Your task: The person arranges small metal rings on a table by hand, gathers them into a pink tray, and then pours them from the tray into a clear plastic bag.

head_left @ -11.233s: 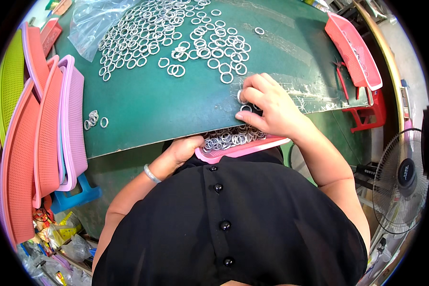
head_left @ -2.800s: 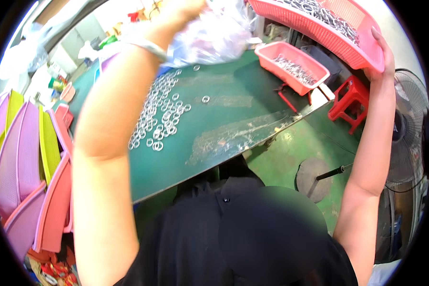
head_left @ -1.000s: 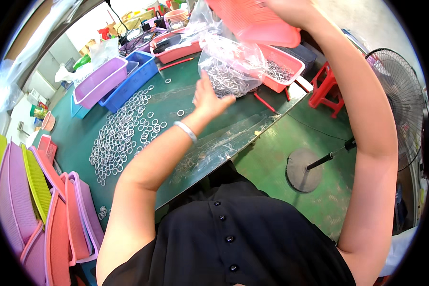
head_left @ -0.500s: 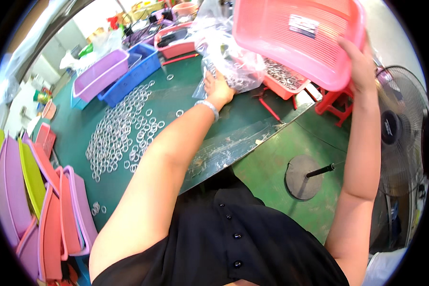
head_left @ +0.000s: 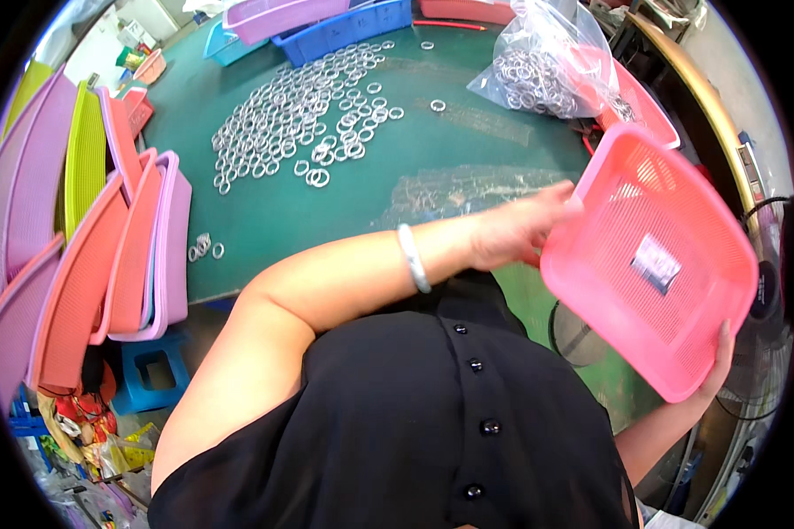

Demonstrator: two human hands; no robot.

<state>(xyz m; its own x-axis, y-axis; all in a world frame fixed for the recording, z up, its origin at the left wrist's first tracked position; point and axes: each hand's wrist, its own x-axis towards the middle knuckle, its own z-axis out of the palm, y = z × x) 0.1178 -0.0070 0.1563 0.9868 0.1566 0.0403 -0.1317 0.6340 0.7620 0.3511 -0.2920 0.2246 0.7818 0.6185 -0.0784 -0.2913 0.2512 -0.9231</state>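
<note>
A pink plastic basket (head_left: 662, 212) with slotted walls and a label on its floor is held tilted at the right, beyond the table's edge. My right hand (head_left: 720, 363) is closed on its lower right rim, fingers partly hidden behind it. At the opposite side, my left hand (head_left: 516, 231) reaches across my body, its fingers stretched and apart at the basket's left edge; they are slightly blurred, and contact is unclear. Many silvery rings (head_left: 300, 115) lie spread over the green table (head_left: 282, 216). A clear plastic bag (head_left: 547, 66) of similar rings stands at the far right.
Behind the bag is another pink basket (head_left: 648, 104). Blue (head_left: 344, 31) and purple (head_left: 282, 19) bins line the far edge. Stacked colourful baskets (head_left: 71, 238) crowd the left, above a blue stool (head_left: 150, 375). A fan (head_left: 754, 353) stands at the right.
My left hand has left the plastic bag and come back toward me, to the basket's left edge. My right hand has lowered the pink basket closer to my body. The view has turned.
</note>
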